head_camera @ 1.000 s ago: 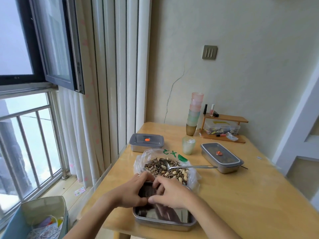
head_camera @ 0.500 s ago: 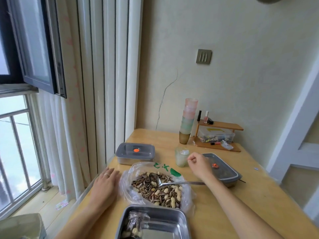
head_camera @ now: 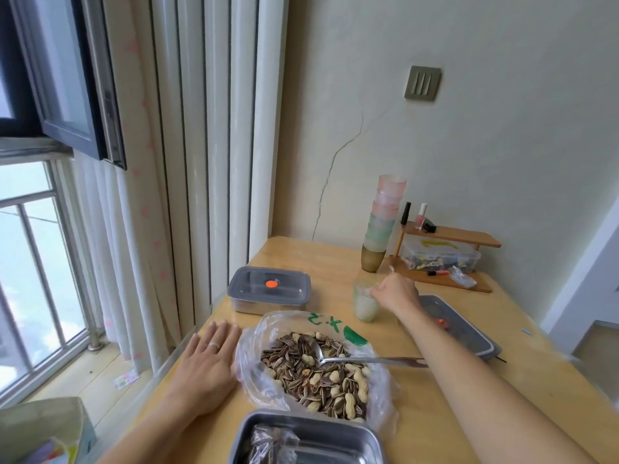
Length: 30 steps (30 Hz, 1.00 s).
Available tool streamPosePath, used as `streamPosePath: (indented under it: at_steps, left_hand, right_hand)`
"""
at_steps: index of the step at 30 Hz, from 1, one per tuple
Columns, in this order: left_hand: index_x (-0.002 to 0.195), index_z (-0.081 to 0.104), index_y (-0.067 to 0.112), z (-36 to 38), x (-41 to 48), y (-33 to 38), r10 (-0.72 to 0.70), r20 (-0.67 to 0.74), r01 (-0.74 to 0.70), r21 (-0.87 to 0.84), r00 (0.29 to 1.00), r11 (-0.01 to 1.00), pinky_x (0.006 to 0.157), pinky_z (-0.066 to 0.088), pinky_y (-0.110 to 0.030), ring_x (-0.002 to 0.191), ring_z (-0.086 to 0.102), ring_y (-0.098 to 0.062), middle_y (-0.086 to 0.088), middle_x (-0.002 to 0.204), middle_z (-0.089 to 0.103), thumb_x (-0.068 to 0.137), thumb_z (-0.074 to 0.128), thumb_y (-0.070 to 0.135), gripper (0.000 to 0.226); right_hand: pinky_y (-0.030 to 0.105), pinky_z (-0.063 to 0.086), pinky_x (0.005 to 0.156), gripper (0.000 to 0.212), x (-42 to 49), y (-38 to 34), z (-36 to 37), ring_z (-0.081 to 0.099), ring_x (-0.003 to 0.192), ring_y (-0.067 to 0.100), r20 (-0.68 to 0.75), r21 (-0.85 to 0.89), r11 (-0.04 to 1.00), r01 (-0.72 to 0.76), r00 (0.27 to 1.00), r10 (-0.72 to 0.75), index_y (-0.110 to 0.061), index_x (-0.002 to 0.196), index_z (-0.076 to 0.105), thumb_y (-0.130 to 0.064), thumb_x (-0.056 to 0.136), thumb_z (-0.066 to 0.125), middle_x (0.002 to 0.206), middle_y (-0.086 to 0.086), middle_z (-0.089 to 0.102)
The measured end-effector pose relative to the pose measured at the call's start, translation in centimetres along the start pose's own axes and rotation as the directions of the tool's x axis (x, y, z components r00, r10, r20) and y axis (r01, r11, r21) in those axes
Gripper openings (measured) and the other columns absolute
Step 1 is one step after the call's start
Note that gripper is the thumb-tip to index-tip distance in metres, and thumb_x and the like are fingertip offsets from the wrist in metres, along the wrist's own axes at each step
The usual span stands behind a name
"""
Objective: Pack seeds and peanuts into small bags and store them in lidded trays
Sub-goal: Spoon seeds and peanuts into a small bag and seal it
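- Seeds and peanuts (head_camera: 318,380): in open plastic bag (head_camera: 335,324), middle of surface (head_camera: 335,262) (spoon (head_camera: 361,360) resting in).
- Small filled bag (head_camera: 271,443): in steel tray (head_camera: 311,415), near edge.
- Left hand (head_camera: 207,366): spread flat beside plastic bag.
- Right hand (head_camera: 398,293): at cup (head_camera: 365,306) rim; grip unclear.

1. The spoon (head_camera: 368,359) lies in the seed bag (head_camera: 253,356).
2. Before the seed bag: open tray (head_camera: 351,426), small bag (head_camera: 271,443) inside.
3. Behind-left: lidded tray (head_camera: 269,289).
4. Behind-right: cup (head_camera: 365,306).
5. Right: second lidded tray (head_camera: 469,333).

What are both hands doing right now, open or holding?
Left hand: open, flat on the table.
Right hand: at the glass cup rim; grip cannot be told.
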<state>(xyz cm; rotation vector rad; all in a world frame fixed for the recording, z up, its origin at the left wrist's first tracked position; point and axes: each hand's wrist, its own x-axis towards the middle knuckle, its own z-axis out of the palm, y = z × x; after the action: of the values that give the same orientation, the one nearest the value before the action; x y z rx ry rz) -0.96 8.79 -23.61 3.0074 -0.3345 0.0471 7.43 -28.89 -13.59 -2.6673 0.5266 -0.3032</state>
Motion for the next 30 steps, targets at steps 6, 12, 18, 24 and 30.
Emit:
streamPosePath:
  at_steps: [6, 12, 18, 24, 30]
  left_hand:
    - [0.164, -0.007, 0.03, 0.2, 0.0, 0.0, -0.021, -0.004, 0.021, -0.001, 1.0, 1.0, 0.128, -0.005, -0.04, 0.158, -0.014, -0.018, 0.003, 0.172, -0.01, 0.069, -0.024, 0.078, 0.108]
    - [0.165, -0.004, 0.031, -0.3, -0.3, 0.3, -0.031, -0.011, 0.031, -0.038, 0.999, 0.999, 0.128, -0.003, -0.041, 0.159, -0.012, -0.018, 0.003, 0.173, -0.007, 0.042, -0.045, 0.087, 0.141]
    - [0.165, 0.001, 0.032, -0.3, -0.4, 0.3, -0.033, -0.03, 0.031, -0.045, 0.999, 0.998, 0.128, -0.002, -0.04, 0.159, -0.009, -0.018, 0.003, 0.173, -0.003, 0.048, -0.038, 0.092, 0.137]
    - [0.163, 0.012, 0.036, -0.1, -0.5, -0.2, -0.025, -0.073, 0.018, -0.09, 0.997, 0.996, 0.128, 0.004, -0.038, 0.159, 0.0, -0.017, 0.006, 0.172, 0.009, 0.075, -0.013, 0.069, 0.097]
    - [0.162, 0.021, 0.036, 0.1, -0.6, -0.3, -0.033, -0.085, 0.019, -0.158, 0.996, 0.987, 0.128, 0.006, -0.038, 0.159, 0.006, -0.017, 0.006, 0.171, 0.017, 0.079, -0.007, 0.069, 0.094]
  right_hand:
    - [0.041, 0.057, 0.089, 0.057, 0.0, -1.0, 0.1, 0.066, 0.115, 0.036, -0.059, -0.084, 0.995, -0.057, 0.997, 0.053, -0.006, 0.132, 0.064, -0.037, 0.087, 0.082, 0.141, 0.015, 0.062]
    - [0.038, 0.056, 0.086, 0.024, -0.5, -1.1, -0.4, 0.064, 0.116, 0.03, -0.103, 0.062, 0.997, 0.05, 0.994, -0.043, -0.022, 0.068, 0.061, -0.017, 0.089, 0.073, 0.127, 0.013, 0.068]
    - [0.035, 0.049, 0.074, 0.021, -1.0, -1.5, -2.7, 0.06, 0.092, 0.031, -0.155, 0.198, 0.979, 0.056, 0.988, -0.025, -0.018, 0.071, 0.057, -0.013, 0.091, 0.062, 0.094, 0.009, 0.068]
    - [0.042, 0.061, 0.08, 0.02, -1.9, -0.3, -3.1, 0.076, 0.086, 0.029, -0.157, 0.357, 0.933, 0.033, 0.987, 0.025, -0.013, 0.077, 0.058, -0.002, 0.093, 0.059, 0.092, 0.005, 0.071]
    - [0.034, 0.05, 0.087, 0.012, -2.9, 1.3, -2.8, 0.063, 0.106, 0.027, -0.134, 0.428, 0.903, -0.015, 0.988, 0.08, -0.016, 0.09, 0.066, -0.004, 0.088, 0.068, 0.102, 0.003, 0.07]
